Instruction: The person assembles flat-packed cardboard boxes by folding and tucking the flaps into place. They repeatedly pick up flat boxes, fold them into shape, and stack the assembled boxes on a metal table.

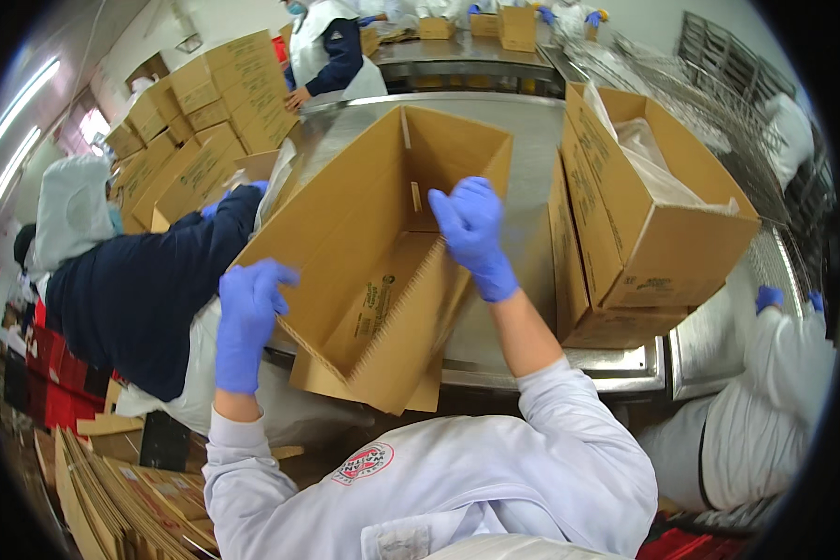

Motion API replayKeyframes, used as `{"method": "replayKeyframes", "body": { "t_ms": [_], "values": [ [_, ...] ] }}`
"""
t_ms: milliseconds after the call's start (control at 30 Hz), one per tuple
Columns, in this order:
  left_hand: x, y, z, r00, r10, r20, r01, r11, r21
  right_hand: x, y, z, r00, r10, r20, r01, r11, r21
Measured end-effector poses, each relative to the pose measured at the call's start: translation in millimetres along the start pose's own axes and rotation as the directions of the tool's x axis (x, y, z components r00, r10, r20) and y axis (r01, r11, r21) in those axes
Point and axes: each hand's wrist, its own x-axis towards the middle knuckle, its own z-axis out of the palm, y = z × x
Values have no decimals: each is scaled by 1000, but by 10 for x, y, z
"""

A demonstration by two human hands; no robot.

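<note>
An open, tall-sided cardboard box [322,233] tilts toward me at the table's near edge, its inside bare. My left hand [249,317], in a blue glove, is at the box's near left rim, its bent, slightly blurred fingers apart and reaching over the edge. Over the right wall, my blue-gloved right hand [473,229] is closed, its curled fingers at the rim; the palm side is hidden. More cardboard [420,387] shows beneath the near end of the box.
A steel table [523,215] lies beneath. On the right stands an open carton [658,247] with a plastic liner, above another carton. A co-worker in a dark top [159,280] bends close at left, before stacked cartons [238,89]. Flattened cardboard [112,504] stands low left.
</note>
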Motion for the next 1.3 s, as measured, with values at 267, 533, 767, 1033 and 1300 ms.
{"method": "replayKeyframes", "body": {
  "t_ms": [267, 533, 767, 1033, 1300],
  "values": [
    [1223, -509, 1730, 746, 142, 651, -440, 838, 322, 33, 190, 248, 977, -21, 211, -2, 994, 110],
    [2645, 88, 1845, 890, 455, 29, -384, 714, 585, 8, 180, 274, 982, -12, 189, -1, 997, 71],
    [1588, -768, 1879, 732, 389, 559, -667, 579, 469, 11, 93, 269, 972, 4, 235, -36, 991, 131],
    [1859, -641, 391, 996, 32, -79, 29, 747, 664, -230, 6, 974, 610, 73, 789, -71, 997, -38],
    [1277, -384, 1708, 978, -93, 186, 19, 930, 366, -507, -103, 635, 252, 88, 964, -274, 962, -16]
  ]
}}
